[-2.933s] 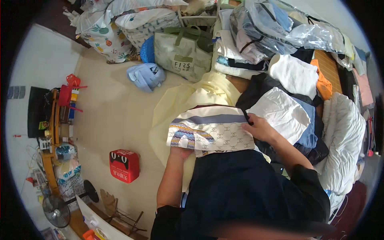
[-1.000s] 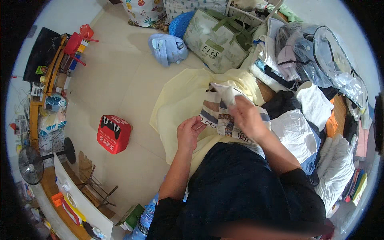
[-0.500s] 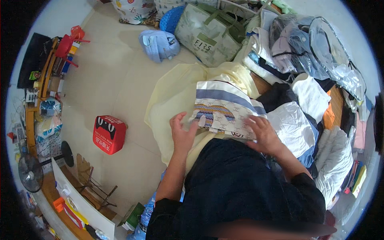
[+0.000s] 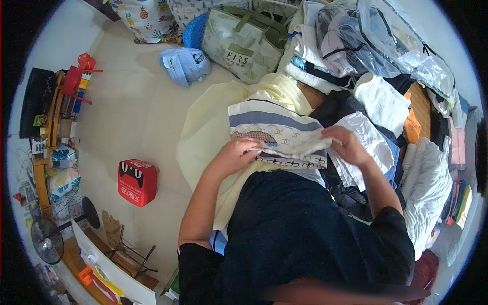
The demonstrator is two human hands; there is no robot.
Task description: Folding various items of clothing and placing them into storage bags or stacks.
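A white patterned fabric piece [image 4: 284, 124], with a grey-blue stripe and a multicoloured motif, lies in front of me; its exact kind is unclear. Pale yellow cloth [image 4: 203, 122] spreads beneath and to the left of it. My left hand [image 4: 238, 155] pinches the fabric's near left part, fingers curled over the raised edge. At the near right corner, my right hand [image 4: 348, 146] grips the same edge between thumb and fingers. Between the hands the edge is lifted and folded over, baring a strip with dark bow shapes below.
Heaped clothes, including a white garment [image 4: 363, 140] and a white quilted piece [image 4: 429, 178], lie to the right. A green tote bag [image 4: 239, 48] and a light blue bag [image 4: 184, 66] stand at the back. A red stool [image 4: 137, 183] sits on the floor at left.
Both hands have gone from loosely spread over the fabric to gripping its near edge, which is now raised and turned over. My view has shifted slightly.
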